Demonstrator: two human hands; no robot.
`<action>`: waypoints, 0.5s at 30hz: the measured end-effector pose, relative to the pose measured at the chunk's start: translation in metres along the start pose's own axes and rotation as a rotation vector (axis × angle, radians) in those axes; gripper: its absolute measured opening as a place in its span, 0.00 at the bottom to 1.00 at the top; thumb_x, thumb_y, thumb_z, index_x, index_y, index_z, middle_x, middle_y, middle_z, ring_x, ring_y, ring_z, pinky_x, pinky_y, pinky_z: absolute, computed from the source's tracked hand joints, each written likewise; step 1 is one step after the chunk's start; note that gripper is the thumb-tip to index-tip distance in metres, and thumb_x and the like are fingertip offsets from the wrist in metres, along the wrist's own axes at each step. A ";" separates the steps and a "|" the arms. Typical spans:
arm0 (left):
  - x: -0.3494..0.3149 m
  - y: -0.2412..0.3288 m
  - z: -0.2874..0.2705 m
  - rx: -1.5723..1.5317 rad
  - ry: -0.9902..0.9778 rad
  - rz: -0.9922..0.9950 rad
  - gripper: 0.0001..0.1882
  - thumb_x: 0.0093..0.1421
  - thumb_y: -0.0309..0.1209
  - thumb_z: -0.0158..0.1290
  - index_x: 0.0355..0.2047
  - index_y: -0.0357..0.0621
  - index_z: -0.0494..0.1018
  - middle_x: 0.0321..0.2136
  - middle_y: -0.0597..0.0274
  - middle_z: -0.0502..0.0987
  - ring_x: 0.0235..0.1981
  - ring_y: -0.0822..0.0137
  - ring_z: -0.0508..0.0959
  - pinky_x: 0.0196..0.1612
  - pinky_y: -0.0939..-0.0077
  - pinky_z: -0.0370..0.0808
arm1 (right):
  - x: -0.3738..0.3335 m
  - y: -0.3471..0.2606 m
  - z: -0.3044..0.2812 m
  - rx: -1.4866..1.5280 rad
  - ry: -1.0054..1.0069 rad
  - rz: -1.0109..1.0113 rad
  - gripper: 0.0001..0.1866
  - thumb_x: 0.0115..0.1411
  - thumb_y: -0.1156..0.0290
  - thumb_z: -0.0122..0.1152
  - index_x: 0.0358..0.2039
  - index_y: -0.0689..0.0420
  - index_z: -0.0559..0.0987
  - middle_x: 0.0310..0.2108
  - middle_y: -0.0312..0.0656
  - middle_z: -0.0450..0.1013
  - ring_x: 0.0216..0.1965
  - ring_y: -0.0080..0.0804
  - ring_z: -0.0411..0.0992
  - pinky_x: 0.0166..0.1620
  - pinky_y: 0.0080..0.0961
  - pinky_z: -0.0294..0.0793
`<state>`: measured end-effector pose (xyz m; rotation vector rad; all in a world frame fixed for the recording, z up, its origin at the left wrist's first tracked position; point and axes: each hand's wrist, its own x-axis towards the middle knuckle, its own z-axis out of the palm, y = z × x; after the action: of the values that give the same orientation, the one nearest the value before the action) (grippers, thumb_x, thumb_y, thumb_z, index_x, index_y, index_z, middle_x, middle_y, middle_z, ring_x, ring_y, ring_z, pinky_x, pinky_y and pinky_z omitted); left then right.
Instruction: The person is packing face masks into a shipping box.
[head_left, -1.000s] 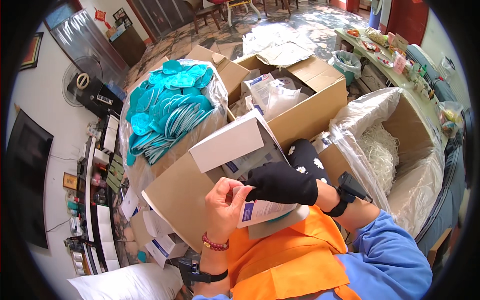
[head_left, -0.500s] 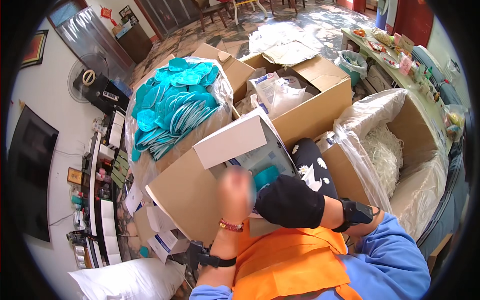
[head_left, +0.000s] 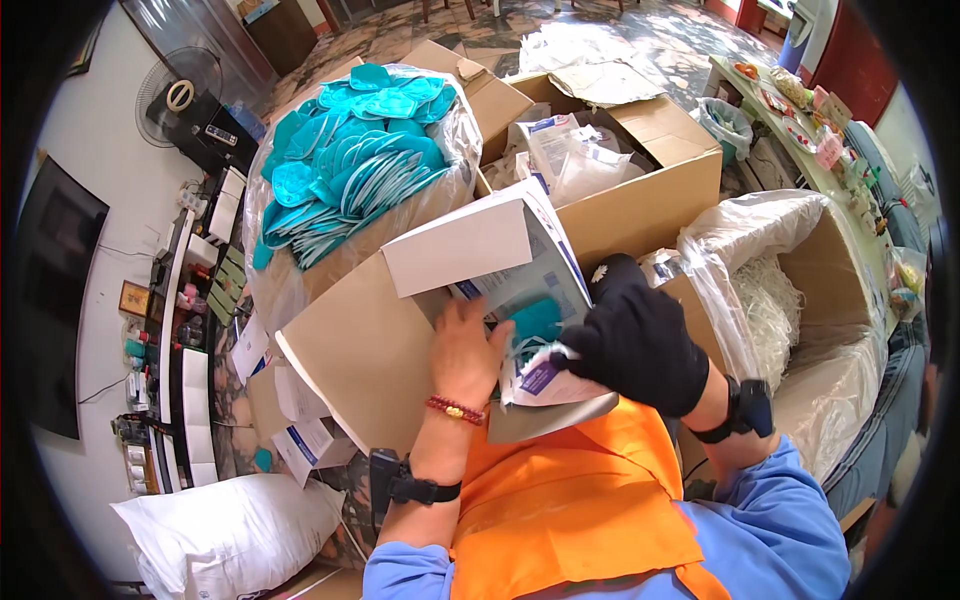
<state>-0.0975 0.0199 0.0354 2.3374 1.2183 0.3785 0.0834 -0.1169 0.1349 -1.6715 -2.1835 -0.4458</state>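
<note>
A: Where is the teal mask (head_left: 537,318) sitting?

B: Inside the white box (head_left: 495,250). The left hand (head_left: 468,350) is pressing it in, fingers curled; the gloved right hand (head_left: 637,345) is gripping the white packet (head_left: 545,378) below the box.

Look to the upper left of your frame: a pale wall (head_left: 80,130) carries a dark flat screen (head_left: 50,310), with a standing fan (head_left: 180,85) beside it. Below the screen, a long shelf (head_left: 170,330) crowded with small items runs down the left edge. Across the top, sunlight patches a patterned marble floor (head_left: 640,30). At the upper right, a cluttered green table (head_left: 800,150) stands against a dark red panel (head_left: 850,50).
</note>
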 end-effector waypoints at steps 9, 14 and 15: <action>-0.028 0.038 -0.049 -0.860 -0.200 0.161 0.07 0.58 0.22 0.60 0.37 0.38 0.77 0.31 0.65 0.81 0.34 0.76 0.80 0.42 0.81 0.77 | 0.008 0.015 0.025 0.083 0.128 0.132 0.11 0.45 0.55 0.71 0.22 0.45 0.79 0.19 0.34 0.66 0.25 0.34 0.69 0.29 0.32 0.67; -0.032 0.037 -0.035 -1.015 -0.201 0.066 0.10 0.59 0.21 0.58 0.42 0.39 0.75 0.33 0.66 0.79 0.35 0.76 0.79 0.42 0.80 0.77 | 0.011 0.015 0.026 0.019 0.174 0.103 0.16 0.46 0.54 0.70 0.14 0.48 0.75 0.16 0.35 0.67 0.22 0.34 0.68 0.28 0.31 0.65; -0.033 0.037 -0.033 -1.017 -0.201 0.067 0.10 0.59 0.21 0.58 0.42 0.39 0.75 0.33 0.66 0.79 0.35 0.76 0.79 0.42 0.80 0.77 | 0.011 0.017 0.025 0.017 0.174 0.103 0.16 0.46 0.54 0.70 0.14 0.48 0.75 0.16 0.35 0.67 0.22 0.34 0.68 0.28 0.31 0.65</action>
<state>-0.1049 -0.0162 0.0819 1.4780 0.6081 0.5921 0.0948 -0.0917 0.1181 -1.6610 -1.9629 -0.5215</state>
